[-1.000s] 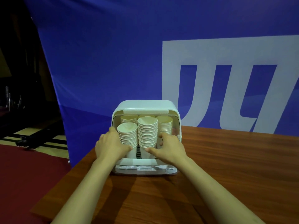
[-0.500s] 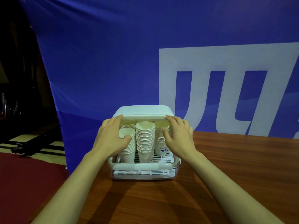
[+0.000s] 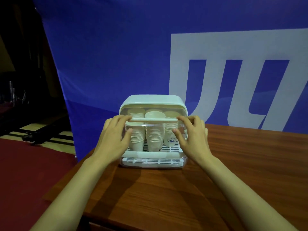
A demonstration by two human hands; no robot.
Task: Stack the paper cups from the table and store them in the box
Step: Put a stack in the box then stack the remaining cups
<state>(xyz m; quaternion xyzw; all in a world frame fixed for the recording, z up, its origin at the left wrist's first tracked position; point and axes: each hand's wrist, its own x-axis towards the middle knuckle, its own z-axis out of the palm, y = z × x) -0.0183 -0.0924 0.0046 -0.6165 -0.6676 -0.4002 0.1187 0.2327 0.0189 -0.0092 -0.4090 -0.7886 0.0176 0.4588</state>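
Item: stacked white paper cups, upright inside pale green plastic box on brown wooden counter. Left hand, right hand: grip pinching clear roll-down door's bar. Advice: lower evenly, both ends level.

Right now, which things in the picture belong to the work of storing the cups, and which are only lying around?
Belong to the job:
- box
- clear door, partly pulled down
- stacked paper cups inside
- left hand and right hand at the door's bar

Just there:
- wooden table
- blue banner
- red floor
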